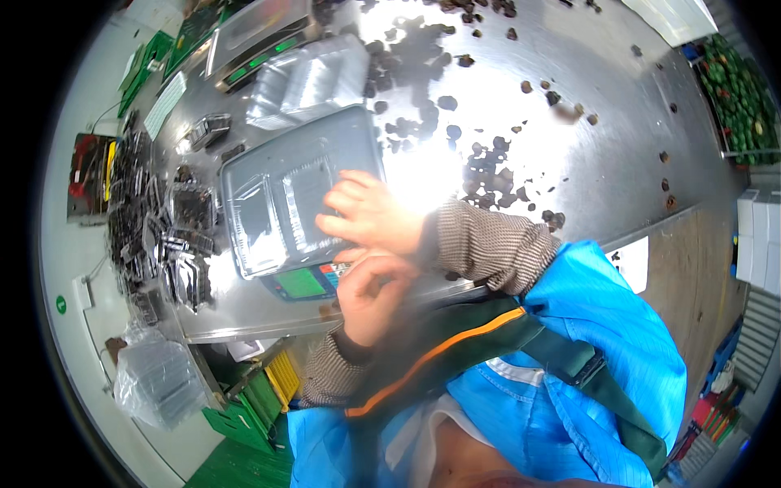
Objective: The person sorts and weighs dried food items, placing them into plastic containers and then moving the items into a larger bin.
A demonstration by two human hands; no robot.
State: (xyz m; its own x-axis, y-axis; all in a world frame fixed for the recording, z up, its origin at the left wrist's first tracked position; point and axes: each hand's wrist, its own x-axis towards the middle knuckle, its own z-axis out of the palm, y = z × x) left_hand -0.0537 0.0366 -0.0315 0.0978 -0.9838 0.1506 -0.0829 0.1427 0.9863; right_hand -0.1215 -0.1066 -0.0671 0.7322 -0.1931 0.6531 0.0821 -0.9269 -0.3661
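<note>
A digital scale with a grey tray-like pan point(305, 134) stands before me at the bench edge. Clear plastic packaging point(287, 213) lies on the pan, its ridges catching the light. Over the pan's right side reaches my right hand point(375, 213), fingers spread, with nothing visible in it. My left hand point(373, 293) is bent just below it, beside the scale's green display point(299, 282) and keypad. Its fingers are curled, and the fingertips are partly hidden, so whether it grips anything is unclear.
Small dark lumps point(488, 168) lie scattered over the steel bench point(610, 122). Clear trays point(311, 79) and a second scale point(265, 55) sit beyond. Filled clear packs point(192, 204) crowd the left. Below are green crates point(244, 421) and a bagged stack point(158, 381).
</note>
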